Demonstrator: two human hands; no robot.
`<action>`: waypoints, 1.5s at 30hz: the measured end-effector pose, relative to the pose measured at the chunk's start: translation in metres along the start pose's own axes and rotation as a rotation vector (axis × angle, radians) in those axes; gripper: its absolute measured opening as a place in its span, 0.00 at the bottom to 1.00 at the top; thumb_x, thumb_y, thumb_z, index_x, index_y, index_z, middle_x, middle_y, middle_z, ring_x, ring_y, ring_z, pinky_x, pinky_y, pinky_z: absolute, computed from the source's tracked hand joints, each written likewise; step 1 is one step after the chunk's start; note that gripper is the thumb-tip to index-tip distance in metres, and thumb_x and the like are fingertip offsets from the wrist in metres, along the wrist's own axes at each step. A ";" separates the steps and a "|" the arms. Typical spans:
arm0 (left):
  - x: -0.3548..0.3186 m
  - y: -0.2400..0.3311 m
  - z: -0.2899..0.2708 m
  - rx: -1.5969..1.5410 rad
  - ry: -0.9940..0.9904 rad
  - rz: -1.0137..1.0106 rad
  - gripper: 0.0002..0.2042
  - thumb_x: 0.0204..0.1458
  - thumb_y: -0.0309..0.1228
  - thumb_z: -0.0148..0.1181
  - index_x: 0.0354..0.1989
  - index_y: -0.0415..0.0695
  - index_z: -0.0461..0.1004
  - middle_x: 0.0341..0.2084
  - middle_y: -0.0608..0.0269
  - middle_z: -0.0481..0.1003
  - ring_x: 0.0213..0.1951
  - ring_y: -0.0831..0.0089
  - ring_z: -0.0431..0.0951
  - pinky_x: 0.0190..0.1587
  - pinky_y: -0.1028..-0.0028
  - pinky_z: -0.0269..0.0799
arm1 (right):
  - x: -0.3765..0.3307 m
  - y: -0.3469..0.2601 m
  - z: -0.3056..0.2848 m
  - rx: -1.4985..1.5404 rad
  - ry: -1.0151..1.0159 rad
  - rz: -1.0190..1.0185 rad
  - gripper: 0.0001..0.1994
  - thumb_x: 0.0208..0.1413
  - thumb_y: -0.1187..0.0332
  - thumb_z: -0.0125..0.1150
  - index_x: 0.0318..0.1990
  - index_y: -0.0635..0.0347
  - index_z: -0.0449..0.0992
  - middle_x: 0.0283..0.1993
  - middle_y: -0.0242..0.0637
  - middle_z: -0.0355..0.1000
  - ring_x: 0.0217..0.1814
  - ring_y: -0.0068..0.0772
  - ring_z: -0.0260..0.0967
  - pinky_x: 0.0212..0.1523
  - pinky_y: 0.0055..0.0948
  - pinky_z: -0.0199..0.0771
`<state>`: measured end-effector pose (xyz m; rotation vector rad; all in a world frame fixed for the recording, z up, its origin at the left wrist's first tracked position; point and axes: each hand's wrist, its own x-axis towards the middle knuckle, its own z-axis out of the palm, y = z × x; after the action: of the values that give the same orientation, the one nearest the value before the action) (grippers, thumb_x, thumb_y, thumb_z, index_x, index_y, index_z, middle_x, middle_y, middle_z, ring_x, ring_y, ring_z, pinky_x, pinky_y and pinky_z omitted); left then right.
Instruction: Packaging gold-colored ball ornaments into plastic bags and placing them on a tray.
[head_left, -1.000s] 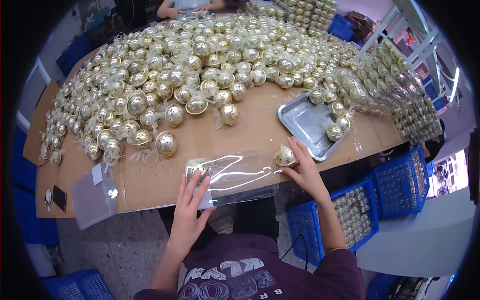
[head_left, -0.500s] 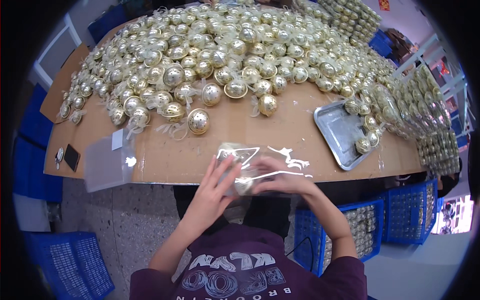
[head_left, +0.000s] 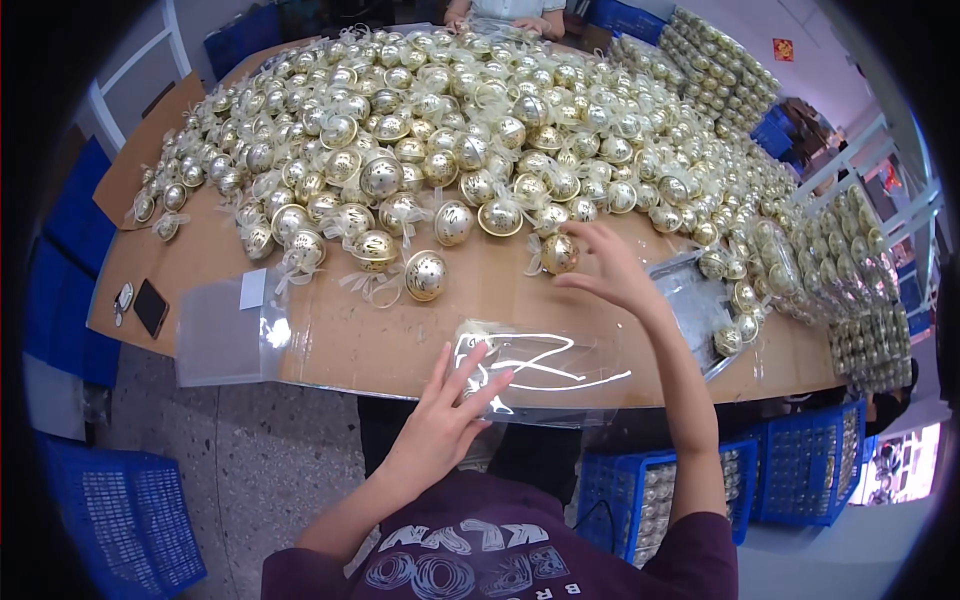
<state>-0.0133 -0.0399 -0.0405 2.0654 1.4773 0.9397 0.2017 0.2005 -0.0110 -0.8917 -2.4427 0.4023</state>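
Note:
On the near table edge lies a clear plastic bag (head_left: 545,372), glossy with reflections, and a pale gold ball shows inside its left end. My left hand (head_left: 435,435) rests on that end with its fingers stretched out and apart. My right hand (head_left: 617,272) reaches farther over the table, thumb and fingers spread beside a gold ball ornament (head_left: 558,254) with a sheer ribbon. Whether the fingertips touch this ball I cannot tell. Another gold ball (head_left: 426,275) lies left of it, at the front of a big heap of gold ball ornaments (head_left: 400,140).
A metal tray (head_left: 690,290) at the right is partly behind my right forearm, with several balls at its edge. Flat clear bags (head_left: 220,335), a phone (head_left: 151,307) and keys (head_left: 123,300) lie at the left. Packed ornaments (head_left: 850,250) are stacked at right. Another person's hands (head_left: 530,24) show across the table.
My right hand has left the plastic bag and moved forward to the lone gold ball, its fingers spread. My left hand stays on the bag. The view has shifted, and the person opposite shows more.

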 end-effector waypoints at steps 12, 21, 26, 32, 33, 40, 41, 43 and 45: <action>0.002 0.010 -0.001 0.134 -0.003 -0.101 0.36 0.33 0.36 0.75 0.57 0.54 0.69 0.65 0.56 0.55 0.66 0.44 0.53 0.59 0.57 0.63 | -0.120 0.004 -0.020 0.520 0.185 0.475 0.33 0.34 0.72 0.79 0.49 0.60 0.65 0.45 0.33 0.66 0.51 0.24 0.66 0.52 0.27 0.70; 0.033 0.009 0.012 0.299 0.005 0.069 0.32 0.36 0.52 0.70 0.41 0.39 0.68 0.63 0.52 0.58 0.67 0.45 0.51 0.62 0.38 0.46 | -0.177 -0.026 -0.018 -0.239 0.352 0.379 0.32 0.32 0.69 0.78 0.49 0.60 0.69 0.44 0.39 0.66 0.41 0.38 0.67 0.42 0.31 0.70; 0.032 0.006 0.014 0.215 0.041 0.089 0.33 0.37 0.51 0.70 0.47 0.42 0.67 0.63 0.53 0.58 0.66 0.45 0.51 0.62 0.40 0.48 | -0.189 -0.024 -0.022 0.107 0.322 0.582 0.31 0.36 0.73 0.74 0.53 0.62 0.68 0.48 0.41 0.66 0.46 0.38 0.69 0.46 0.30 0.71; 0.032 0.010 0.011 0.280 -0.005 0.071 0.37 0.33 0.46 0.72 0.52 0.43 0.65 0.64 0.55 0.58 0.67 0.46 0.50 0.65 0.48 0.49 | -0.182 -0.030 -0.017 -0.398 0.397 0.352 0.31 0.37 0.74 0.72 0.55 0.62 0.68 0.47 0.44 0.69 0.45 0.44 0.71 0.47 0.32 0.72; 0.031 0.010 0.010 0.283 -0.007 0.063 0.37 0.33 0.46 0.72 0.52 0.43 0.65 0.64 0.55 0.58 0.67 0.46 0.50 0.65 0.48 0.49 | -0.180 -0.031 -0.016 -0.391 0.393 0.351 0.31 0.37 0.74 0.72 0.55 0.62 0.68 0.47 0.44 0.69 0.45 0.44 0.71 0.47 0.32 0.72; 0.030 0.006 0.009 0.329 -0.034 0.077 0.37 0.40 0.52 0.65 0.62 0.58 0.64 0.64 0.55 0.57 0.66 0.47 0.51 0.61 0.41 0.52 | -0.177 -0.044 0.000 0.981 0.054 0.673 0.29 0.45 0.82 0.68 0.56 0.68 0.63 0.51 0.41 0.69 0.54 0.31 0.69 0.53 0.30 0.72; 0.031 0.006 0.008 0.333 -0.042 0.086 0.37 0.40 0.52 0.65 0.63 0.62 0.63 0.64 0.55 0.56 0.66 0.47 0.52 0.61 0.41 0.53 | -0.172 -0.047 0.004 1.113 0.009 0.661 0.30 0.44 0.82 0.68 0.56 0.68 0.63 0.52 0.41 0.69 0.54 0.32 0.69 0.53 0.30 0.72; 0.031 0.003 0.008 0.352 -0.032 0.088 0.36 0.40 0.53 0.64 0.62 0.64 0.64 0.64 0.55 0.57 0.66 0.46 0.52 0.60 0.40 0.54 | -0.161 -0.043 0.016 1.051 -0.105 0.543 0.30 0.44 0.82 0.68 0.57 0.68 0.62 0.53 0.42 0.68 0.54 0.32 0.69 0.52 0.30 0.72; 0.031 0.000 0.008 0.366 -0.038 0.181 0.35 0.41 0.53 0.64 0.62 0.66 0.64 0.64 0.54 0.57 0.66 0.46 0.52 0.59 0.38 0.54 | -0.153 -0.037 0.034 0.980 -0.205 0.417 0.31 0.44 0.83 0.68 0.57 0.68 0.62 0.54 0.42 0.67 0.54 0.32 0.69 0.52 0.30 0.72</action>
<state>-0.0011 -0.0109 -0.0372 2.4980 1.5558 0.7296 0.2644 0.0682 -0.0773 -0.8894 -1.7951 1.7064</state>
